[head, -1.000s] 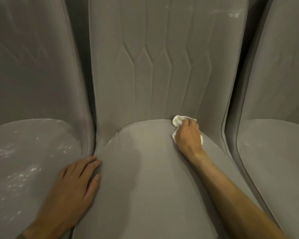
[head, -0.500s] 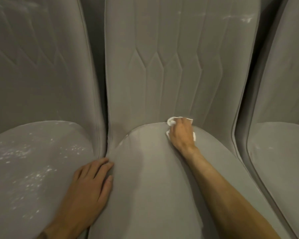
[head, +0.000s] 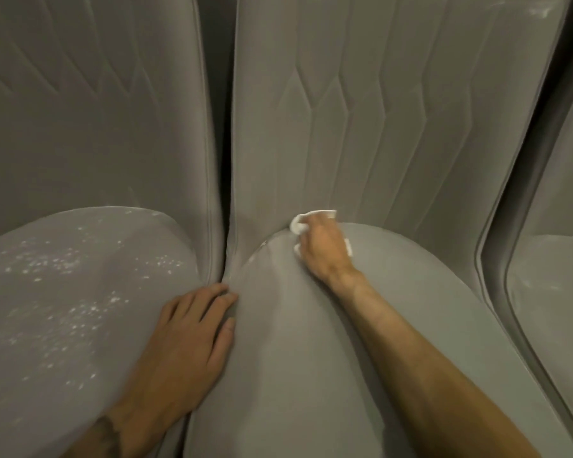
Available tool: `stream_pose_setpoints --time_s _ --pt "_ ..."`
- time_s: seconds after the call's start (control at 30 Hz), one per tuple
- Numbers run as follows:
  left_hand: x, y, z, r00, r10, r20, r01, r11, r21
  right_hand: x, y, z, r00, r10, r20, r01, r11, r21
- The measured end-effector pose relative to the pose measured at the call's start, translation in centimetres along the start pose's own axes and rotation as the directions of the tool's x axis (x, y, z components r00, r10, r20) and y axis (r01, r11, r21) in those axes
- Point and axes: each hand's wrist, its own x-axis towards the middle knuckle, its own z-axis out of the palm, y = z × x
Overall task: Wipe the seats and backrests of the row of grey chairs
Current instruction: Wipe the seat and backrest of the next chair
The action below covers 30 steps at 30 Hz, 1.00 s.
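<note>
both arms show bare, with no sleeve in view: the left hand (head: 186, 342) and right hand (head: 325, 252) are uncovered, the right forearm (head: 427, 368) is plain, and the left forearm (head: 80, 452) carries a dark, blurred tattoo (head: 108, 434) just behind the wrist.

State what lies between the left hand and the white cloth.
Only bare grey fabric of the middle seat separates the left hand from the white cloth, as the head view shows.

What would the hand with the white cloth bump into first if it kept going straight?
Most likely the middle chair's backrest. The right hand, gripping the white cloth, sits right by its lower part and points up at it, so it would probably bump almost at once.
</note>
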Motion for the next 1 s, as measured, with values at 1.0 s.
stream_pose_setpoints --time_s 1.0 --pt "-0.1 -0.6 0.7 1.000 0.014 -0.025 -0.013 1.000 0.016 -0.8 -0.8 0.0 0.952 -0.271 0.141 0.293 0.939 -0.178"
